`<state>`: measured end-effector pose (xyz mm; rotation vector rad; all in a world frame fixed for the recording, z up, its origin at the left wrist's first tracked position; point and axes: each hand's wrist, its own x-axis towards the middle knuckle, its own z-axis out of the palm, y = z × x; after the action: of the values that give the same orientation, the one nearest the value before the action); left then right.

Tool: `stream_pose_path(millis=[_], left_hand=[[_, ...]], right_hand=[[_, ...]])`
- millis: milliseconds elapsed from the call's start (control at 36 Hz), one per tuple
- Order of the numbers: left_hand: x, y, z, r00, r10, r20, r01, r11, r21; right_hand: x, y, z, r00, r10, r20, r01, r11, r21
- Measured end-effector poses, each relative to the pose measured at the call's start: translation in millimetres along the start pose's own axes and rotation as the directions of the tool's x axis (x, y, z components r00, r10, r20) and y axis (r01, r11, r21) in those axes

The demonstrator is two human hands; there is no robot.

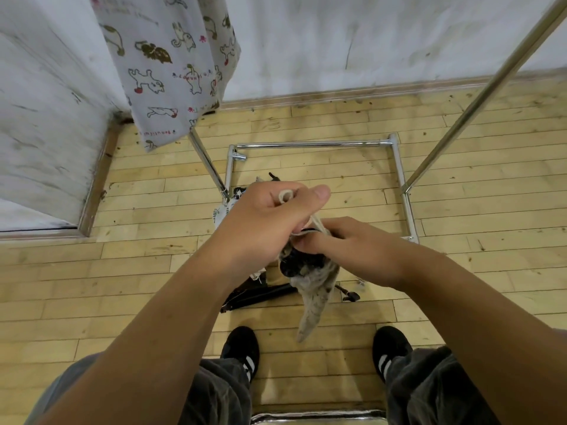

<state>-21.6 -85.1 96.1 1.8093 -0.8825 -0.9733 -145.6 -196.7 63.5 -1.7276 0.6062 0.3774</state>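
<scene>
Grey cloth: left hand grip clenched on it, right hand pinching it; cat-print fabric lettering unreadable.

Not much to read here, honestly. The hanging white cloth with the cartoon cat print has small lines of dark and reddish lettering between the cats and along its lower hem, but they're tilted and too tiny to make out. The black sneakers show white side stripes, no brand name I can read.
</scene>
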Motion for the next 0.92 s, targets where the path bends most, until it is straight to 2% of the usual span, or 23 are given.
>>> stream_pose_path(millis=[83, 194, 389, 472, 556, 667, 778, 917], left_hand=[[1, 0, 1, 0.999, -0.02, 0.029, 0.019, 0.999, 0.04], [1, 1, 2, 1.0, -0.015, -0.022, 0.015, 1.0, -0.012], [-23, 9, 7, 0.989, 0.117, -0.089, -0.12, 0.993, -0.02], [-38, 22, 8, 0.981, 0.116, -0.155, -0.124, 0.991, -0.046], [-48, 33, -1, 0.992, 0.096, -0.08, -0.101, 0.993, -0.063], [-62, 53, -18, 0.995, 0.099, 0.03, -0.097, 0.993, -0.064], [-74, 76, -30, 0.994, 0.099, 0.056, -0.095, 0.993, -0.075], [-81, 92, -47, 0.998, 0.065, -0.017, -0.065, 0.997, -0.028]], right_hand=[[0, 3, 1, 0.999, 0.005, -0.044, -0.006, 1.0, -0.024], [-6, -1, 3, 0.991, -0.105, -0.079, 0.113, 0.989, 0.099], [-21, -5, 15, 0.98, -0.16, -0.12, 0.165, 0.986, 0.033], [-32, -16, 14, 0.975, -0.163, -0.151, 0.165, 0.986, 0.0], [-47, -27, 9, 0.966, -0.207, -0.157, 0.205, 0.978, -0.027], [-76, -43, 5, 0.925, -0.274, -0.262, 0.308, 0.946, 0.097], [-94, -57, 1, 0.891, -0.293, -0.347, 0.351, 0.929, 0.116], [-108, -87, -4, 0.896, -0.265, -0.357, 0.351, 0.914, 0.201]])
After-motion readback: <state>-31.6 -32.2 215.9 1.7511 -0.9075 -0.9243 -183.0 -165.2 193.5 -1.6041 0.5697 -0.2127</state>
